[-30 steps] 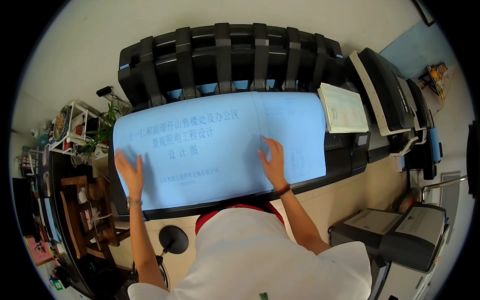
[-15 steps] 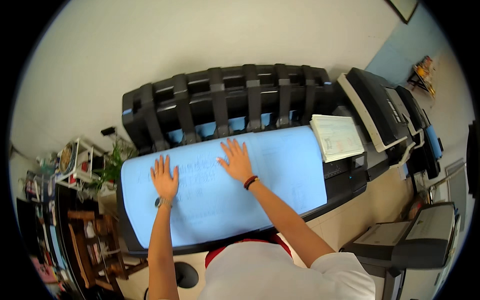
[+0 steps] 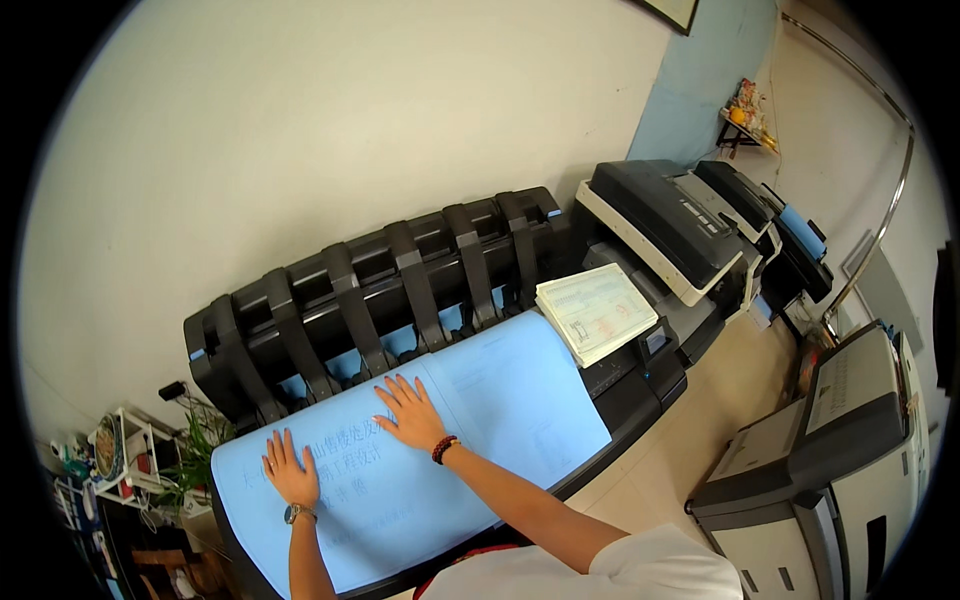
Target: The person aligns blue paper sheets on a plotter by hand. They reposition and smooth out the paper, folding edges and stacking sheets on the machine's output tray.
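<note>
A large sheet of blue printed paper (image 3: pixel 500 410) drapes over the front of a wide black plotter (image 3: pixel 375 275). Flat on its left part lies my left hand (image 3: pixel 290 472), fingers spread, a watch on the wrist. My right hand (image 3: pixel 412 415), wearing a dark beaded bracelet, presses open on the sheet nearer its middle. A vertical seam or edge runs down the paper just right of that hand. Neither hand grips anything. Dark arched straps of the plotter rise behind the sheet's far edge, with bits of blue showing between them.
On the plotter's right end sits a stack of pale printed papers (image 3: pixel 598 312), beside a small control screen (image 3: pixel 655 343). Further right stand a black and cream copier (image 3: pixel 665 225) and a large grey machine (image 3: pixel 820 450). A potted plant (image 3: pixel 190 460) and white shelf (image 3: pixel 130 445) are at left.
The view has swung right, so the plotter and paper now appear lower and further left. Both hands stay spread on the sheet in about the same places.
</note>
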The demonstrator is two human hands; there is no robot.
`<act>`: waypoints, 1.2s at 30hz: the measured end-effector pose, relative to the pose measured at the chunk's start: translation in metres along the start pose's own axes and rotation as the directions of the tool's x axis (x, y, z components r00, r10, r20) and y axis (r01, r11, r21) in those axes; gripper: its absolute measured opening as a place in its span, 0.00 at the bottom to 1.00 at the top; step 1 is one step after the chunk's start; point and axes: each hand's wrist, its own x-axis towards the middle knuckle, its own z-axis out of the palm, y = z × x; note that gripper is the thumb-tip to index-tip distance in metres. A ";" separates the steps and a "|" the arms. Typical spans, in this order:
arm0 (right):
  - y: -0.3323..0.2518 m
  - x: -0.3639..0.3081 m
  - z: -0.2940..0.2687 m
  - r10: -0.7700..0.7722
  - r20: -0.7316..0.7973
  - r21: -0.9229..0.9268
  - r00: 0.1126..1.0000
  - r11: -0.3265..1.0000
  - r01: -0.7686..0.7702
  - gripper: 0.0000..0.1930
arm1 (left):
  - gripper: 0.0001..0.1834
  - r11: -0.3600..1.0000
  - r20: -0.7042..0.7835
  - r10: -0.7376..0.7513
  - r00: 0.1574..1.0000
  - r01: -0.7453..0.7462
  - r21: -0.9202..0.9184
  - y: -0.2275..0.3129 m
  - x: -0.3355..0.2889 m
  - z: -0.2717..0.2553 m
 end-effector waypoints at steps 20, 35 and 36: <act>0.000 -0.002 -0.002 0.009 0.003 0.013 1.000 1.000 -0.009 0.31 | 0.27 0.999 0.012 0.006 1.000 -0.006 0.031 0.000 -0.002 0.000; 0.000 -0.002 -0.002 0.020 0.018 -0.011 1.000 1.000 -0.020 0.31 | 0.28 1.000 0.010 -0.002 1.000 0.002 0.006 0.002 -0.002 -0.002; 0.000 -0.002 -0.002 0.020 0.014 -0.014 1.000 1.000 -0.020 0.31 | 0.28 1.000 0.008 0.002 1.000 -0.002 0.003 0.003 -0.002 -0.002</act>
